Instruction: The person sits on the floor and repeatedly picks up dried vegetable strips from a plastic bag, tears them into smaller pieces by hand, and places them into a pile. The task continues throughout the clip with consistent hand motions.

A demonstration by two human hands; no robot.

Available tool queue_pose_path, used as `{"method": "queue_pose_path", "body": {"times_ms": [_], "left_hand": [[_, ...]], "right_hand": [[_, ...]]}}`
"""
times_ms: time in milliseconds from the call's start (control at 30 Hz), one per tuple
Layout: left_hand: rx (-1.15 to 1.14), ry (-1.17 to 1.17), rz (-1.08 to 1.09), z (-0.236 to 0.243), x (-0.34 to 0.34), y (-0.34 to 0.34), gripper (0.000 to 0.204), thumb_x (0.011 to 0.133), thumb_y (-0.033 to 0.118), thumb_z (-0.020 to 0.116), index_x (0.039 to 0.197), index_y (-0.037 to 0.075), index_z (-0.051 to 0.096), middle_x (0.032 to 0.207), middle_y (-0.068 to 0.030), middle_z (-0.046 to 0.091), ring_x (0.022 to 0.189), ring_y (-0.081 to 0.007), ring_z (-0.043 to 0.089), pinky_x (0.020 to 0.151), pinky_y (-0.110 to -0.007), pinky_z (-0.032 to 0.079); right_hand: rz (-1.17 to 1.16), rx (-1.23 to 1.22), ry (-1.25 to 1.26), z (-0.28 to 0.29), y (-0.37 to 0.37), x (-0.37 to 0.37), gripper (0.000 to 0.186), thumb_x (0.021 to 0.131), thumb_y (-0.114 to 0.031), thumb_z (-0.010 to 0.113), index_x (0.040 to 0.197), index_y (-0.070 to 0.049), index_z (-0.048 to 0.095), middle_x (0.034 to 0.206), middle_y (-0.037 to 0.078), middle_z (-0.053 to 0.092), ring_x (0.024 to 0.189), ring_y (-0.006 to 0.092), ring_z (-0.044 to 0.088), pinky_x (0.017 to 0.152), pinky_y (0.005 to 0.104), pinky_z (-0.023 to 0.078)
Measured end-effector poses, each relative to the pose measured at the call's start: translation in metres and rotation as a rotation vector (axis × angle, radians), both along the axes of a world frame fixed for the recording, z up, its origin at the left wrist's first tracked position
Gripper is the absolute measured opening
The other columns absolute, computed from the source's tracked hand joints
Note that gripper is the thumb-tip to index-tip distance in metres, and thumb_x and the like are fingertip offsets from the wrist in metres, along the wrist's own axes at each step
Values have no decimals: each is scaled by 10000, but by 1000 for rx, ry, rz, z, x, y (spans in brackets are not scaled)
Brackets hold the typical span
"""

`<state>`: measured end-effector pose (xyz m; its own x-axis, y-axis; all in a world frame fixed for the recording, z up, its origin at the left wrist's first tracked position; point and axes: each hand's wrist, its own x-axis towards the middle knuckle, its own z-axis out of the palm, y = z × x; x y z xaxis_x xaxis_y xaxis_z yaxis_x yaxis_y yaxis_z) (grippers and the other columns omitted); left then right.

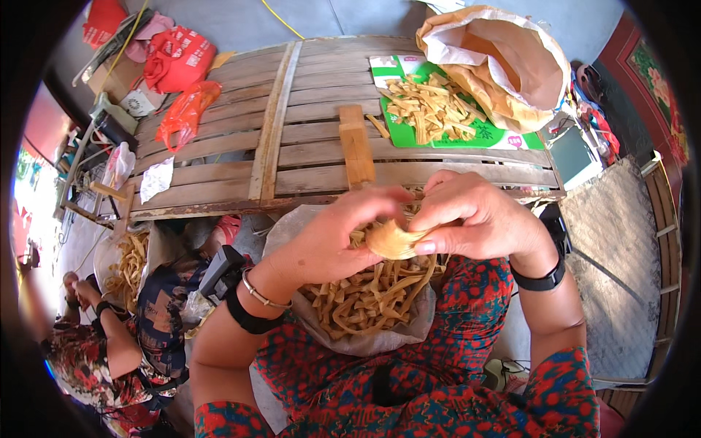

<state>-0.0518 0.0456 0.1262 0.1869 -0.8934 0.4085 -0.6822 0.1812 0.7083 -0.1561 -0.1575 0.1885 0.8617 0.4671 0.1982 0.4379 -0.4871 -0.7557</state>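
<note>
My right hand (476, 215) pinches a pale tan, curled dried strip (393, 237) between thumb and fingers. My left hand (339, 237) is curled round the strip's other end, its fingertips partly hidden behind it. Below both hands, an open pale sack (321, 336) between my knees holds a heap of similar strips (369, 299).
A slatted bench (307, 102) ahead bears a green board (518, 142) with cut pieces, a wooden block (354, 146), a large paper sack (504, 66) and red bags (179, 66). At left, a co-worker's hands (80, 292) are near another sack of strips (128, 270).
</note>
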Motion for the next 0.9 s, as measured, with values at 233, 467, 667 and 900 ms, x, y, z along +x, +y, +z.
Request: {"method": "queue_pose_path", "body": {"times_ms": [233,467,667,900], "left_hand": [[221,-301,326,-28,20,-14,227,756,56,582,982,60,559,766,-140,618,696,-348,630,628,-434,510],[185,-389,453,-56,45,-45,137,778,59,583,913,48,564,868,-125,631,702,-308,646,596,-417,519],[54,-58,447,-61,68,-64,247,753,145,708,967,72,609,879,-135,649,775,-345,642,658,-398,520],[440,714,219,-73,93,-33,377,908,337,621,1058,-9,629,841,-82,659,815,-169,647,705,-322,524]], "right_hand": [[-416,-331,-60,-36,-41,9,165,813,-257,724,791,-96,695,645,38,640,612,228,589,759,385,447],[-821,-805,-215,-77,-44,39,338,783,-158,659,1111,-87,620,1122,157,630,1020,320,605,850,427,484],[-638,61,-17,-119,-3,87,400,882,-359,648,1153,-70,593,881,155,659,822,265,659,709,349,519],[-556,-6,-201,-140,-28,97,128,814,-255,690,805,-128,674,727,49,648,662,257,638,564,363,490]]}}
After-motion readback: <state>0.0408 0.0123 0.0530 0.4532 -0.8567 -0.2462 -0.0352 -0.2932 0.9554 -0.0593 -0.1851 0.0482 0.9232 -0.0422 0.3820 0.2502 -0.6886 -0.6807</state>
